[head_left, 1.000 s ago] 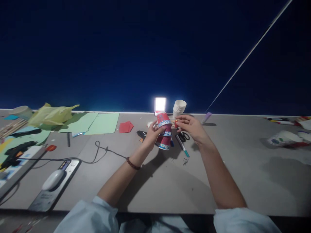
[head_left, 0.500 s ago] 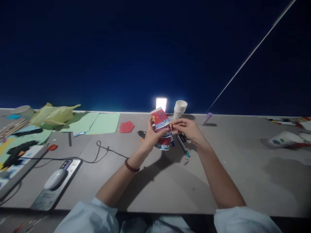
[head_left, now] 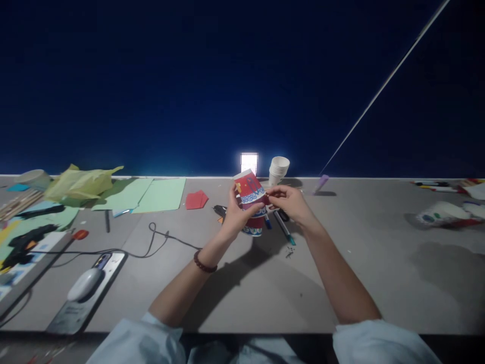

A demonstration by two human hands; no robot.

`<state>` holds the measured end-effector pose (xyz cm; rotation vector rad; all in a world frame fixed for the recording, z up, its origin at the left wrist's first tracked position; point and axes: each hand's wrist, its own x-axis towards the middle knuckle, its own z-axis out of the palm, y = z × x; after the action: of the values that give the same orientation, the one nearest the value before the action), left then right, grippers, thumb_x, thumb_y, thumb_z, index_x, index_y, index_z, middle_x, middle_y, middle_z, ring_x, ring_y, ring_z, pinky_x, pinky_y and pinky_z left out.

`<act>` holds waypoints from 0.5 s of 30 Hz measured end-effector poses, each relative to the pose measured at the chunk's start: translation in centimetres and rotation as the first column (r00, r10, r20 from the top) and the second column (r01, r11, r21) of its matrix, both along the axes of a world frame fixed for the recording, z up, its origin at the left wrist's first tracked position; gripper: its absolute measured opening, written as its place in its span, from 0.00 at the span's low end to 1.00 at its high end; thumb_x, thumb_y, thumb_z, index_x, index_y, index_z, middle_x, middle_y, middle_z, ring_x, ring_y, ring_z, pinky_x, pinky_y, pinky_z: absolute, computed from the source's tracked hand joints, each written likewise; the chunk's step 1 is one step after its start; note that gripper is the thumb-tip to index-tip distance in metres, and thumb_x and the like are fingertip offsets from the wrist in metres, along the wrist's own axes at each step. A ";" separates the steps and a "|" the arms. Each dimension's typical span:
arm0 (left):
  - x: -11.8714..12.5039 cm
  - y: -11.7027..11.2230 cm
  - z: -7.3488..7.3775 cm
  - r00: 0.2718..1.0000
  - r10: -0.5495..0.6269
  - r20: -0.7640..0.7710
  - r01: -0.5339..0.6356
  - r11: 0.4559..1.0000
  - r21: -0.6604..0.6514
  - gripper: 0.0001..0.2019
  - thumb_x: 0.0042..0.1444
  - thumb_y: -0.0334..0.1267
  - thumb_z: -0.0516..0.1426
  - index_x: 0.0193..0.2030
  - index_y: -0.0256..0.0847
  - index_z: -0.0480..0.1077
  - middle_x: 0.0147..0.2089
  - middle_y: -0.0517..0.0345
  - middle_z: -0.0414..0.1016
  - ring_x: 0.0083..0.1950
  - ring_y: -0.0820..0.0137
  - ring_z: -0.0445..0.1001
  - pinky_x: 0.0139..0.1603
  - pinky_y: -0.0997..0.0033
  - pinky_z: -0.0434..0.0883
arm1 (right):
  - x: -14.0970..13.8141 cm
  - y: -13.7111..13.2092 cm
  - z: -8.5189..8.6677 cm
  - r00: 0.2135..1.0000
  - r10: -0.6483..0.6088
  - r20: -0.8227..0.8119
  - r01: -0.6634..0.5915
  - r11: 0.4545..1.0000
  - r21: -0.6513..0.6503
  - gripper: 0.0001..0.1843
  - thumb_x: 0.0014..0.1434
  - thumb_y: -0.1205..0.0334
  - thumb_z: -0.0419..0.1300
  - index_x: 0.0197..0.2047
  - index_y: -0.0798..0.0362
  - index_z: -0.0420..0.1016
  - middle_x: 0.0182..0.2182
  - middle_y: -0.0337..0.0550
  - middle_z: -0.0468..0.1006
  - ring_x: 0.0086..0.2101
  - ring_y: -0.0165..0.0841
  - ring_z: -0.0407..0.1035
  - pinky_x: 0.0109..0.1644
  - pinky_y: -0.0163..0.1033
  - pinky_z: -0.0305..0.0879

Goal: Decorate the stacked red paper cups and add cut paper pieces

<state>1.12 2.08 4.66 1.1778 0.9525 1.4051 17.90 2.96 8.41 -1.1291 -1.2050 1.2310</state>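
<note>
My left hand (head_left: 241,213) is wrapped round red paper cups (head_left: 251,188) decorated with blue and white scallops, joined one above another and tilted above the table. My right hand (head_left: 290,202) meets the upper cup's right side, thumb and fingertips pinching a small red piece (head_left: 267,200) against it; the fingers partly cover this piece. Under and behind the hands lie a black glue gun (head_left: 219,209), a teal-capped marker (head_left: 284,228) and a dark object that is mostly hidden. A stack of white paper cups (head_left: 279,170) stands just beyond.
Red paper pieces (head_left: 196,199), green sheets (head_left: 161,194) and a yellow plastic bag (head_left: 81,183) lie to the left. Nearer me are a power strip (head_left: 36,263), a cable (head_left: 132,254) and a phone (head_left: 85,298) with a white mouse on it. A decorated white cup (head_left: 441,215) lies far right.
My right fingertips have moved slightly in toward the cup, and the red piece, plainer before with some yellow on it, is now more covered. The view has shifted a little.
</note>
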 end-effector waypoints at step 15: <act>0.1 -0.3 0.3 0.998 0.001 0.058 0.000 1.000 -0.018 0.46 0.41 0.38 0.71 0.65 0.47 0.53 0.60 0.47 0.68 0.56 0.59 0.74 0.61 0.50 0.68 | 0.1 0.1 -0.2 0.999 0.015 0.039 -0.015 1.000 -0.012 0.12 0.40 0.59 0.70 0.30 0.53 0.77 0.31 0.43 0.81 0.30 0.33 0.74 0.33 0.39 0.73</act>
<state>1.24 1.79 4.96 1.1178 0.9234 1.4205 18.01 3.11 8.17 -1.1595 -1.2396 1.2336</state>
